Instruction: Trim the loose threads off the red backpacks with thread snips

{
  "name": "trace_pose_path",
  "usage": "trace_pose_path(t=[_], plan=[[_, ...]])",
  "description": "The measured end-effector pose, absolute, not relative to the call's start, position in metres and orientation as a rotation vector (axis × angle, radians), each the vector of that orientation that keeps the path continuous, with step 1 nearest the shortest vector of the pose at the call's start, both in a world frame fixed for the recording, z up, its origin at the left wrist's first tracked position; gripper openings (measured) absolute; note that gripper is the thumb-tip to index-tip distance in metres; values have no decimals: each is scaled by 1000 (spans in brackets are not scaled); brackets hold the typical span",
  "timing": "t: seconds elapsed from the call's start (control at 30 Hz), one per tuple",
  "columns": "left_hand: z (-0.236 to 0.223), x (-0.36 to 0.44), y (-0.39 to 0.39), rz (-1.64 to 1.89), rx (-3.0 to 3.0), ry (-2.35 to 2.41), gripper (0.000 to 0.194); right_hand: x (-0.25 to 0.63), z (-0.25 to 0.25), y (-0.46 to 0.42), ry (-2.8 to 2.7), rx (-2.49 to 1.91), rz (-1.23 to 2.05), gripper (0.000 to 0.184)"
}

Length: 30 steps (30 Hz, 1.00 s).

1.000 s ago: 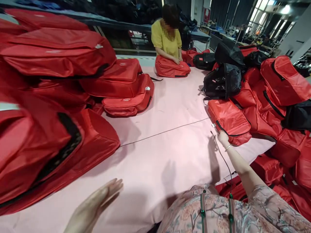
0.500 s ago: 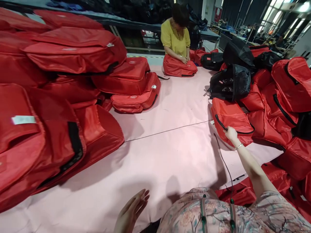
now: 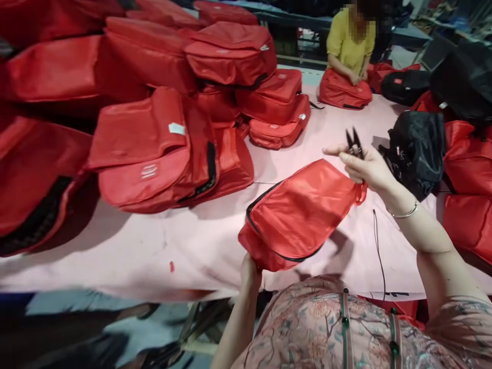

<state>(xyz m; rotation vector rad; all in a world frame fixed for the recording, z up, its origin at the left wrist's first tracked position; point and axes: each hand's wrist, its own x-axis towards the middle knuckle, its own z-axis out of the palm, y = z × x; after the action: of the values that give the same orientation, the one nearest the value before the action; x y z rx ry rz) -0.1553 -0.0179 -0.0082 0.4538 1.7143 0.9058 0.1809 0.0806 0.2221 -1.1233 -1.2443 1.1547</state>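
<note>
A red backpack (image 3: 302,207) with a black zip hangs tilted over the table in front of me. My left hand (image 3: 251,269) grips its lower left corner from below; most of those fingers are hidden under the fabric. In my right hand (image 3: 363,166) is a pair of black thread snips (image 3: 354,142), blades pointing up, with the index finger stretched out to the left. A red strap loop of the backpack is right under this hand; whether the lower fingers hold it I cannot tell.
Red backpacks (image 3: 142,148) are heaped on the left of the pink-covered table (image 3: 126,256). Black (image 3: 417,148) and red bags are piled on the right. Across the table, a person in yellow (image 3: 348,46) handles a red backpack (image 3: 342,89). A dark cord (image 3: 377,251) dangles near my front.
The red backpack has come from the right pile to the middle, in front of me. My left hand has taken hold of its corner. Snips now show in my right hand. The view has swung left.
</note>
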Motion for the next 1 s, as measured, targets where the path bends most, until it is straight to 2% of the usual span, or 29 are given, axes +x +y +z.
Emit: trace_pose_path(t=[0.17,0.23,0.3,0.47,0.6,0.7,0.8,1.0], plan=[[-22,-237,-54,1054,53,1766,24,194,144,148,-1320,-1609,954,22],[-26,-261,-71,1123,-12,1800,22,191,104,159,-1346,-1911,814,16],[-29,-274,-82,1207,-39,1812,22,183,72,160,-1327,-2074,821,18],[-30,-266,-83,1464,51,1908,26,140,32,166,-1380,-2032,965,36],[-16,-252,-72,1509,375,2150,30,98,18,188,-1502,-1990,935,43],[-3,-252,-63,1430,797,2312,30,81,8,197,-1652,-2016,760,38],[-1,-262,-53,1176,1033,2406,30,84,-1,188,-1696,-2081,637,37],[-24,-288,-39,832,951,2396,24,128,-10,107,-1584,-2020,791,35]])
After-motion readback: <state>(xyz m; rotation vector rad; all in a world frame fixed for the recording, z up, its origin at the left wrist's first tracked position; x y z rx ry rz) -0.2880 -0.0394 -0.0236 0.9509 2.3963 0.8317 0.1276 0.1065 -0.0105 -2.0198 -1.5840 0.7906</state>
